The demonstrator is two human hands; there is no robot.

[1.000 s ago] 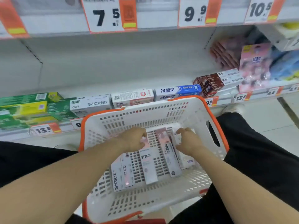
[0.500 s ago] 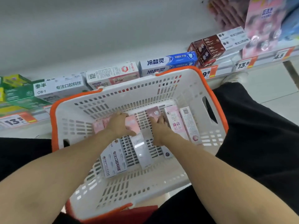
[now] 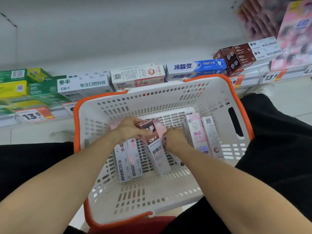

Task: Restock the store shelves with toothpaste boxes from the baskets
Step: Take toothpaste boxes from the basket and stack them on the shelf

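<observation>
- Gripping the far end of a long pink-and-white cardboard toothpaste box (image 3: 156, 146) with a metallic rose top panel: left hand (image 3: 130, 128), fingers curled round it, box tilted up off the basket floor, near end resting low.
- Right hand (image 3: 173, 137) palm down just beside that box, fingers pressed on boxes underneath; can't tell whether it grips any.
- Lifted box print: "CB-1", dark Chinese characters, pale pink lower half.
- Two white-and-grey flat toothpaste boxes (image 3: 127, 163) lie side by side under the left wrist, red and black text.
- Two pale pink floral toothpaste boxes (image 3: 200, 135) lean along the right side, QR code on the outer one.
- All inside a white perforated plastic shopping basket (image 3: 168, 196) with orange rim and handles, sitting between black-trousered knees.
- Beyond: low white store shelf (image 3: 101, 48) with green, white, blue and brown boxes in a row, orange price tags (image 3: 33, 114) on the edge.
</observation>
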